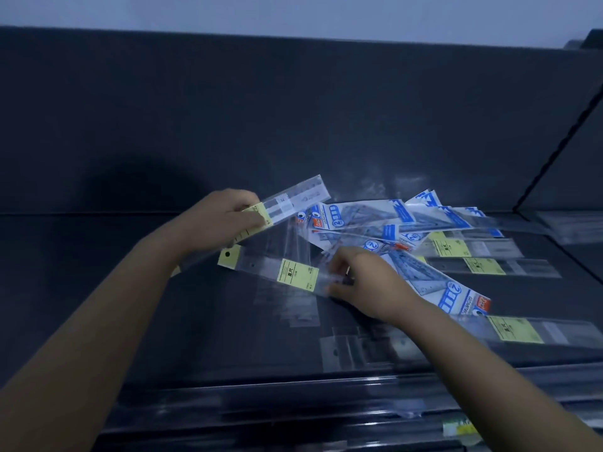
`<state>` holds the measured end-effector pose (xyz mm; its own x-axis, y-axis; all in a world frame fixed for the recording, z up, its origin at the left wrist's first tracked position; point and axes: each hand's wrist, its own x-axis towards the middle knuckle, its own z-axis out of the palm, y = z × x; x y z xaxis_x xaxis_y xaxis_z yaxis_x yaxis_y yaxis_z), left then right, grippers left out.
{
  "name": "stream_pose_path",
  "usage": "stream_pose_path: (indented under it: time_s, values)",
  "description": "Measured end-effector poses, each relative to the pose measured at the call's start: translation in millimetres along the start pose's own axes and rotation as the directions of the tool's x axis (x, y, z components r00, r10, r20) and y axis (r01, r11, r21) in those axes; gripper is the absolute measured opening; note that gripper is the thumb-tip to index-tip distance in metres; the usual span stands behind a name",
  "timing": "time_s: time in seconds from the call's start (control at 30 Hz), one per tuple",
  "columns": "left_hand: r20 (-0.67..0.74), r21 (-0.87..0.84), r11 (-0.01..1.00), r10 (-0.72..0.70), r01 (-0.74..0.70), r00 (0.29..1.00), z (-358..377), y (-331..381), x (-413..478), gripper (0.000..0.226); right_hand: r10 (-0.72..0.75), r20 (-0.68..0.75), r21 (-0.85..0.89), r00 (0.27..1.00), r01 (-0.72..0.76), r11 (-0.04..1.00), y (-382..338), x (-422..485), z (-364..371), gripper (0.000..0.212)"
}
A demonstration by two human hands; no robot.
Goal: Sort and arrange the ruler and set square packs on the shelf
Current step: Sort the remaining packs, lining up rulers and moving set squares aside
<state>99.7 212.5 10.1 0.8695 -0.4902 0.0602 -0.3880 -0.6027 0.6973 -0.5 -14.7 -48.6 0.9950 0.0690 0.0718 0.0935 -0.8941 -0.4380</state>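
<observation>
My left hand (222,220) grips a clear ruler pack with a yellow label (287,200), held tilted above the dark shelf (130,288). My right hand (362,282) pinches the end of a second yellow-labelled ruler pack (287,272) lying just below the first. Behind my hands lies a loose heap of blue-and-white set square packs (375,216). One set square pack (447,288) runs out from under my right wrist. More ruler packs with yellow labels (473,256) lie to the right.
Another ruler pack (522,331) lies near the shelf's front right. A dark back panel (293,109) rises behind the shelf, and a side divider (561,141) closes the right end. The glossy front rail (293,402) carries a small yellow tag (460,429).
</observation>
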Motion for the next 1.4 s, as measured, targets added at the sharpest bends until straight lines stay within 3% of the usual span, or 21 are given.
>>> stream_pose_path:
  time_s: [0.27,0.47,0.63,0.9,1.13,1.4]
  values:
    - [0.035,-0.171,0.982,0.083,-0.076,0.996,-6,3,11,0.012,0.000,-0.046,0.223,0.999,0.010,0.975,7,-25,-41,0.013]
    - [0.144,-0.202,0.960,0.228,-0.197,0.963,33,56,38,0.019,0.110,-0.075,0.188,0.991,-0.094,0.978,57,-74,-96,0.016]
    - [0.206,-0.147,0.938,0.341,-0.315,0.917,101,117,58,0.007,0.205,-0.150,0.151,0.967,-0.183,0.972,118,-128,-133,0.012]
    - [0.233,-0.108,0.916,0.402,-0.388,0.885,247,263,73,0.011,0.204,-0.305,0.109,0.930,-0.179,0.978,256,-242,-192,0.018]
    - [0.290,-0.131,0.911,0.413,-0.392,0.863,372,391,109,0.003,0.263,-0.371,0.150,0.891,-0.222,0.963,384,-329,-257,0.020]
    - [0.267,-0.157,0.921,0.386,-0.356,0.883,486,486,188,0.011,0.324,-0.390,0.169,0.862,-0.279,0.945,497,-340,-317,0.011]
